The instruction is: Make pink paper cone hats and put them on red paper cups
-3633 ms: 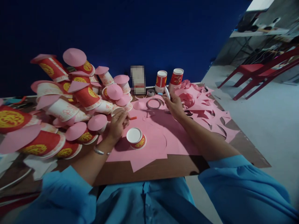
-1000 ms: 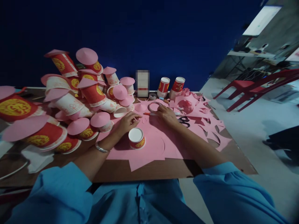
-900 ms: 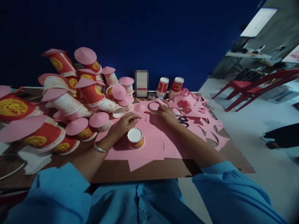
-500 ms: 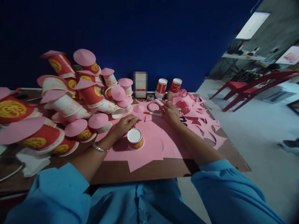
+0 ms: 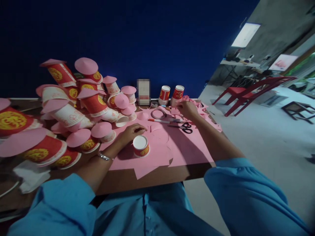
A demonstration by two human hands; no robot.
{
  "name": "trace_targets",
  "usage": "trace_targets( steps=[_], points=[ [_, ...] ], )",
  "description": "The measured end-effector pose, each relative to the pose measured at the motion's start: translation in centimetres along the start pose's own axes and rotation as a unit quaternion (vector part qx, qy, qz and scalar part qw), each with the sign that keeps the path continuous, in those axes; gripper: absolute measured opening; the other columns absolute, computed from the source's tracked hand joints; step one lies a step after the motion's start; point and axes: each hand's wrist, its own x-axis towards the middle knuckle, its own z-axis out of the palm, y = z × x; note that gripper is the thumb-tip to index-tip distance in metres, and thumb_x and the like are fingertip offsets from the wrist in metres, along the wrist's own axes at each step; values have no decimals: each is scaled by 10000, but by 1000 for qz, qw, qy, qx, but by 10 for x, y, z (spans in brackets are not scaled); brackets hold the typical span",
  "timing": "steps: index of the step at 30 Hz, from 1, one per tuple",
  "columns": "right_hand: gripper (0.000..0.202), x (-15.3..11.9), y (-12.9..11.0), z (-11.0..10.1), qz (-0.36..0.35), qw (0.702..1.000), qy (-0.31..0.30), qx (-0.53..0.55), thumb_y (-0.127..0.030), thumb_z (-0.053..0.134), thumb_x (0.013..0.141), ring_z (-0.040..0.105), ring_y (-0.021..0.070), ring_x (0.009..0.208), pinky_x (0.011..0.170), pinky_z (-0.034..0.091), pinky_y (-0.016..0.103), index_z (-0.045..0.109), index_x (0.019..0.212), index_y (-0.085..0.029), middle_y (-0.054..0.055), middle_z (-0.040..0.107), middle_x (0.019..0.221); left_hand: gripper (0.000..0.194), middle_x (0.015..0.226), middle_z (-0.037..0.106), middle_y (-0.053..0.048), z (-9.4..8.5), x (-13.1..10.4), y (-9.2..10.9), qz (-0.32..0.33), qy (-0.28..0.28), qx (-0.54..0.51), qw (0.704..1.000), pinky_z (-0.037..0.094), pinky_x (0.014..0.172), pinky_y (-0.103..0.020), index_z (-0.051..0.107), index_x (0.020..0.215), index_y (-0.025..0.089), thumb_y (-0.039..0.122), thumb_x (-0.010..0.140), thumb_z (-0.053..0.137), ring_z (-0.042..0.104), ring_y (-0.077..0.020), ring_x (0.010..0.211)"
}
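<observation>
My left hand [image 5: 134, 132] rests on the pink paper sheets [image 5: 184, 147], fingers curled together; whether they pinch anything I cannot make out. Just in front of it an upside-down red and white paper cup [image 5: 141, 146] stands on the paper. Farther off, my right hand [image 5: 188, 109] is closed on pink paper scraps [image 5: 174, 111] at the right end of the table. Black-handled scissors [image 5: 185, 127] lie left of and below that hand. A red and white marker [image 5: 157, 121] and a roll of tape [image 5: 158, 113] lie between the hands.
Many paper cups with pink cone hats [image 5: 93, 103] are heaped on the left. Two inverted cups [image 5: 164, 95] stand at the back, near a blurred-out box [image 5: 144, 91]. A blue partition [image 5: 147, 39] rises behind. On the right is a red chair [image 5: 246, 93].
My right hand has moved right and away, and the pink scraps have shifted with it, uncovering the scissors. My left hand stays beside the cup. The view has turned slightly right.
</observation>
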Motion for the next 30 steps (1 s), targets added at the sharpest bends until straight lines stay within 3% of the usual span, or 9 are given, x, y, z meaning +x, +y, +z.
trace_targets(
  steps=[5, 11, 15, 21, 23, 26, 30],
  points=[
    [323, -9, 8, -12, -32, 999, -41, -17, -196, 524, 947, 727, 229, 918, 760, 483, 276, 837, 1030, -188, 98, 823, 1049, 241, 934, 786, -68, 0, 1, -2, 5, -6, 0, 1000, 595, 760, -321, 802, 923, 212, 418, 875, 687, 722, -194, 818],
    [316, -34, 4, 8, -18, 997, -64, -46, -190, 517, 976, 735, 291, 987, 769, 517, 316, 819, 1052, -135, 201, 782, 1147, 240, 935, 797, -75, -3, -1, 7, 8, 1, 6, 1000, 598, 774, -324, 799, 907, 206, 419, 879, 691, 727, -203, 837],
    [282, -42, 2, 15, -44, 996, -71, -26, -218, 560, 974, 689, 309, 1132, 881, 527, 347, 812, 1080, -150, 193, 739, 1262, 257, 960, 801, -76, -4, -1, 10, -5, -1, 0, 1000, 600, 793, -332, 801, 934, 200, 424, 880, 686, 726, -209, 854],
    [274, -39, 1, 23, -69, 996, -50, 39, -256, 612, 962, 639, 347, 1183, 1027, 475, 431, 805, 1061, -88, 238, 745, 1187, 298, 965, 787, -84, -1, -1, 8, -27, 27, -28, 999, 592, 803, -335, 792, 917, 184, 459, 848, 699, 709, -213, 858],
    [314, -36, -1, 24, -67, 994, -25, 79, -231, 580, 974, 666, 330, 1132, 979, 493, 412, 777, 1163, -76, 229, 750, 1198, 305, 955, 774, -80, 0, -1, 6, -26, 48, -42, 998, 582, 731, -309, 781, 920, 180, 466, 840, 710, 691, -194, 809],
    [380, -31, -13, 25, -89, 984, -13, 155, -268, 546, 1012, 714, 244, 960, 825, 522, 312, 720, 1319, -125, 133, 786, 1140, 359, 897, 736, -55, 1, -1, 5, -47, 64, -86, 993, 545, 611, -268, 748, 1019, 166, 473, 833, 730, 648, -150, 685],
    [337, -27, -40, 30, -171, 950, -53, 258, -345, 643, 975, 686, 171, 824, 727, 508, 258, 774, 1242, -187, 55, 798, 1026, 548, 1012, 710, -55, 1, -2, 6, -84, 79, -146, 983, 545, 594, -245, 633, 1237, 172, 478, 807, 781, 667, -127, 697]
  ],
)
